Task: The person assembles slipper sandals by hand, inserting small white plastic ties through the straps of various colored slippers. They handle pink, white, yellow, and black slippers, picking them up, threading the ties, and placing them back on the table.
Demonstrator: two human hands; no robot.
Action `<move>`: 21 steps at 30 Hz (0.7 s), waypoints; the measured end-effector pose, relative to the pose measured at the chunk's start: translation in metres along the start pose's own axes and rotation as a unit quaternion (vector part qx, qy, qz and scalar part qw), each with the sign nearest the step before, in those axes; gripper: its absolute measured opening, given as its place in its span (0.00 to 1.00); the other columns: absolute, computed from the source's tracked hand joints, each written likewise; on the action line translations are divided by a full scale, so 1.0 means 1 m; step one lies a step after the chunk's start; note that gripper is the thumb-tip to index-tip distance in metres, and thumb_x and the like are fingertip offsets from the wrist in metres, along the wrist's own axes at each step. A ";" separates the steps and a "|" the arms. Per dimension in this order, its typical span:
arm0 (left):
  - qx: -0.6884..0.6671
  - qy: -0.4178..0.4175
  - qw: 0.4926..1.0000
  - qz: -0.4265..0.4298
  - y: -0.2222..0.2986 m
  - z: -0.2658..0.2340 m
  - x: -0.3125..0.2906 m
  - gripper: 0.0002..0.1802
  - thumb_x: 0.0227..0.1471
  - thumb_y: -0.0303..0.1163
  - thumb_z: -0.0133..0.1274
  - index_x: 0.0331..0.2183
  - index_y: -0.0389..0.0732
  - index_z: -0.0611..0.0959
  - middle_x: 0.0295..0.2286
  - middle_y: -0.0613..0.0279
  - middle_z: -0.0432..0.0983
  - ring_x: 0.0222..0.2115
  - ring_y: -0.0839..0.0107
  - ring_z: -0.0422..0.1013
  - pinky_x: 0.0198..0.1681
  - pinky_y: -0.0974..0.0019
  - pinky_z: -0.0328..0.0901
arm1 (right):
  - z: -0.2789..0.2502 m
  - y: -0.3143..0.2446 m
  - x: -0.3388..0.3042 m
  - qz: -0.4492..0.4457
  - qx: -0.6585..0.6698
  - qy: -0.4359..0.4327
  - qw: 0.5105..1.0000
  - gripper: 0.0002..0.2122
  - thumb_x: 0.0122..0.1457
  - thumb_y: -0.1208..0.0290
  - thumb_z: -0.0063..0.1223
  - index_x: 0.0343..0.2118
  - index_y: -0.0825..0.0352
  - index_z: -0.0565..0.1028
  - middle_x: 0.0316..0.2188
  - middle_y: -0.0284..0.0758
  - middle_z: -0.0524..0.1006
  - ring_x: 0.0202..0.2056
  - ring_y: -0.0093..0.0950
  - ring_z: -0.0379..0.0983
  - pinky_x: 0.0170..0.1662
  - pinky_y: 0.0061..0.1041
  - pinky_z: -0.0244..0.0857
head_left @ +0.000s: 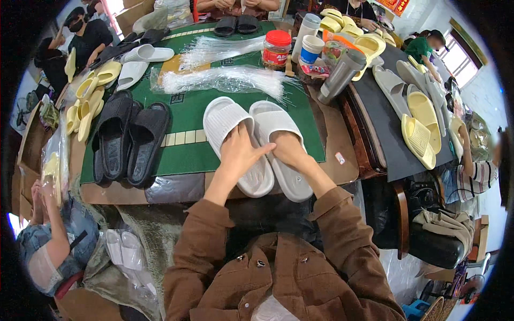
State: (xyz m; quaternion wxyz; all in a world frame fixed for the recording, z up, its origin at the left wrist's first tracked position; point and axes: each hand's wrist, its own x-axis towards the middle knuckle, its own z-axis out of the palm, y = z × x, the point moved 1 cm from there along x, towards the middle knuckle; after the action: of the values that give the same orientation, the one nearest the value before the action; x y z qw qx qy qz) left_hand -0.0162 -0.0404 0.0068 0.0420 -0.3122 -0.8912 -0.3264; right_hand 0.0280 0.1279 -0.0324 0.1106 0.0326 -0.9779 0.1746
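A pair of pale slide slippers lies side by side in front of me at the near edge of the green mat. The left slipper [257, 179] is whiter, while the right slipper [276, 119] looks light grey. My left hand [238, 151] has its fingers tucked under the left slipper's strap, its thumb reaching across to the right slipper. Inside the right slipper is my right hand [289, 147], its fingers hidden beneath the strap. Both slippers point away from me, toes at the far end.
Black slippers [147, 140] rest on the green mat [187, 115] at left. Beyond my hands lie bundles of clear plastic ties [225, 83], a red-lidded jar [277, 48] and a steel flask [342, 75]. Yellow slippers [423, 125] lie on the right table. Other people work around.
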 end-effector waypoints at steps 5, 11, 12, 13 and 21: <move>-0.040 -0.106 0.994 0.006 -0.005 -0.011 0.011 0.59 0.38 0.59 0.60 0.57 0.24 0.54 0.55 0.32 0.54 0.57 0.42 0.52 0.59 0.54 0.51 | -0.008 -0.010 0.005 -0.020 0.008 0.064 0.998 0.09 0.49 0.71 0.47 0.27 0.71 0.77 0.26 0.50 0.76 0.29 0.48 0.74 0.34 0.43 0.66; 0.002 -0.142 0.988 0.052 0.003 -0.009 -0.027 0.58 0.36 0.58 0.62 0.55 0.24 0.57 0.53 0.32 0.57 0.55 0.42 0.55 0.58 0.54 0.53 | -0.026 -0.038 0.006 0.073 0.045 0.045 0.995 0.13 0.49 0.72 0.43 0.32 0.75 0.76 0.33 0.54 0.75 0.37 0.51 0.72 0.42 0.42 0.64; -0.018 -0.149 0.988 0.036 0.005 -0.010 -0.027 0.58 0.36 0.57 0.62 0.55 0.24 0.57 0.52 0.32 0.58 0.55 0.42 0.56 0.58 0.54 0.53 | -0.024 -0.039 0.005 0.078 0.038 0.022 0.996 0.13 0.48 0.72 0.43 0.31 0.75 0.76 0.32 0.54 0.76 0.35 0.50 0.72 0.41 0.42 0.64; -0.037 -0.157 0.987 0.020 0.007 -0.012 -0.027 0.57 0.35 0.56 0.63 0.54 0.24 0.58 0.52 0.32 0.58 0.54 0.42 0.56 0.57 0.54 0.54 | -0.023 -0.040 0.004 0.084 0.030 0.000 0.996 0.12 0.48 0.72 0.43 0.30 0.74 0.77 0.31 0.53 0.76 0.34 0.50 0.73 0.40 0.42 0.65; -0.089 -0.178 0.978 -0.065 0.007 0.001 -0.007 0.47 0.34 0.50 0.63 0.47 0.23 0.67 0.44 0.31 0.67 0.46 0.42 0.66 0.49 0.54 0.62 | -0.023 -0.033 0.001 0.075 0.038 -0.110 0.990 0.14 0.54 0.68 0.40 0.31 0.74 0.76 0.32 0.54 0.75 0.34 0.48 0.73 0.38 0.42 0.66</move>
State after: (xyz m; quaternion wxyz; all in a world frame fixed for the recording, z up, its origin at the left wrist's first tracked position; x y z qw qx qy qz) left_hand -0.0062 -0.0394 0.0076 -0.1669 -0.3093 -0.8703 -0.3451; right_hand 0.0348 0.1052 -0.0006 -0.0125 -0.0179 -0.9764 0.2147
